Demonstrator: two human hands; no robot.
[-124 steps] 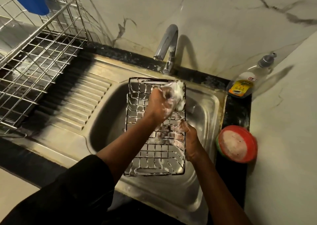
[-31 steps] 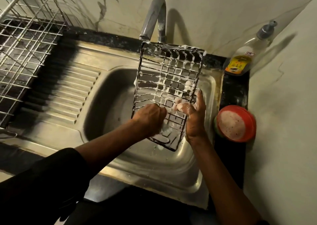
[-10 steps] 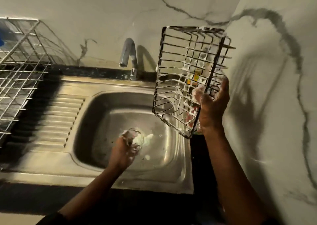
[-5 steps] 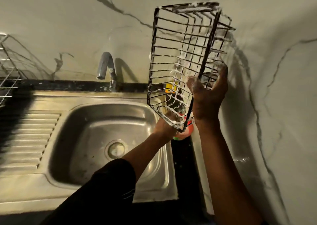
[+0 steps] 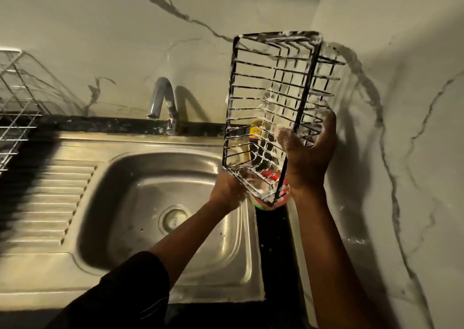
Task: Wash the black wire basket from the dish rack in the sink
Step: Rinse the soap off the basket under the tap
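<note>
White stone wall with dark wiggly lines (image 5: 100, 40) fills the space behind my hands. Under them is a shiny steel sink (image 5: 113, 203). Its bent grey tap (image 5: 163, 100) stands to the left of my left fingers. Way off to the left of both hands, a silver wire dish rack (image 5: 17, 97) peeks in at the edge.

I hold the black wire basket (image 5: 271, 100) up in the air, above the right side of the sink and in front of the wall. It stands on end and tips a little. White soap foam sticks to its wires.

My right hand (image 5: 308, 158) grips the low right side of the basket. The thumb (image 5: 286, 138) presses on the front wires, and the other fingers (image 5: 329, 128) curl round the back.

My left hand (image 5: 227, 188) is down at the lowest corner of the basket. It looks blurry, and the basket hides its fingers, so I cannot tell if they are bent or straight.

Through the wires by my right thumb I see a bottle with a yellow label (image 5: 257, 130). A round red and green tub (image 5: 283, 198) shows just below that hand, on the black counter (image 5: 271, 241). A black sleeve (image 5: 120, 291) covers my left arm.
</note>
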